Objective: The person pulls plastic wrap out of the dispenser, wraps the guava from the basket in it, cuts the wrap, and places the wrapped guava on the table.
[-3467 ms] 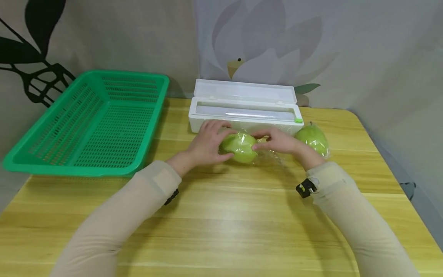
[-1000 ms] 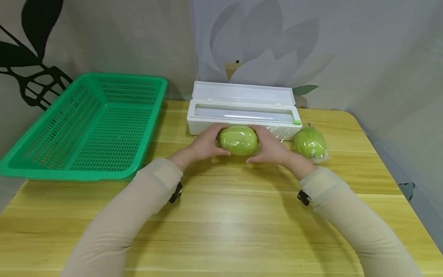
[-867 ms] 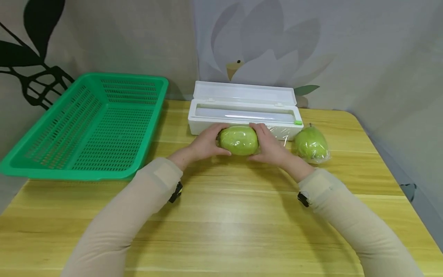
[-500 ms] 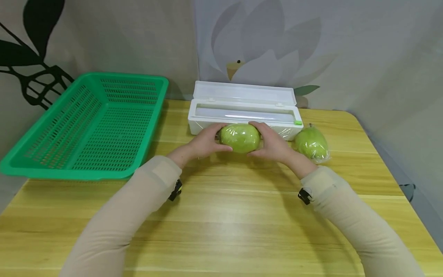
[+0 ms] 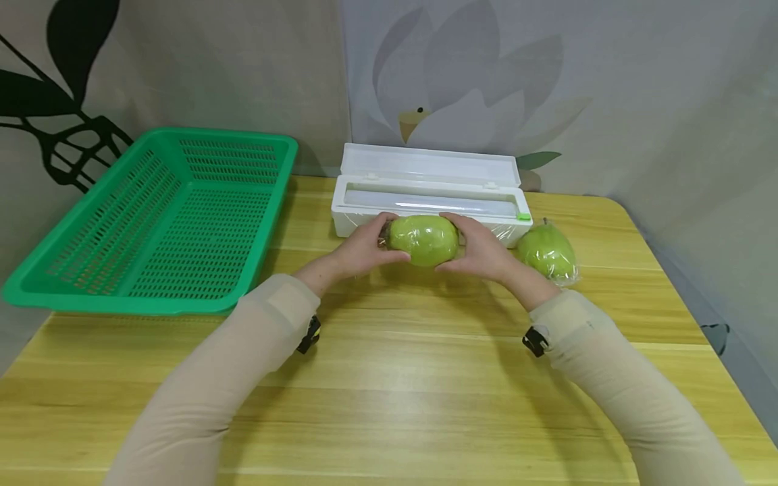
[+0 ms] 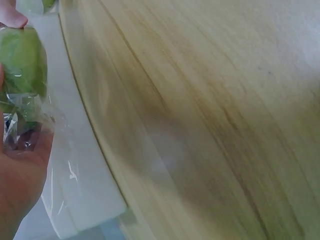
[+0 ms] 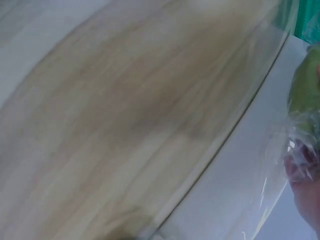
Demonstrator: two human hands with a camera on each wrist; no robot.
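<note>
A green pear (image 5: 424, 240) wrapped in shiny cling film is held between both hands in the head view, just in front of the white box. My left hand (image 5: 363, 251) grips its left end, thumb in front. At its right end my right hand (image 5: 480, 251) grips in the same way. Gathered film bunches by the left palm in the left wrist view, beside the pear (image 6: 22, 60). Crumpled film also covers the right fingertips near the pear (image 7: 304, 92) in the right wrist view. Both hands are only partly visible in the wrist views.
Behind the hands stands a white cling film dispenser (image 5: 352, 219), lid raised, roll inside, loose film hanging over its front. A second wrapped pear (image 5: 547, 251) sits at its right front corner. A green plastic basket (image 5: 152, 305) occupies the left of the wooden table (image 5: 389, 405).
Earlier the right fingers worked at loose film on the pear's right side. Now both hands hold its ends, and over the last second the pear has risen slightly and tilted.
</note>
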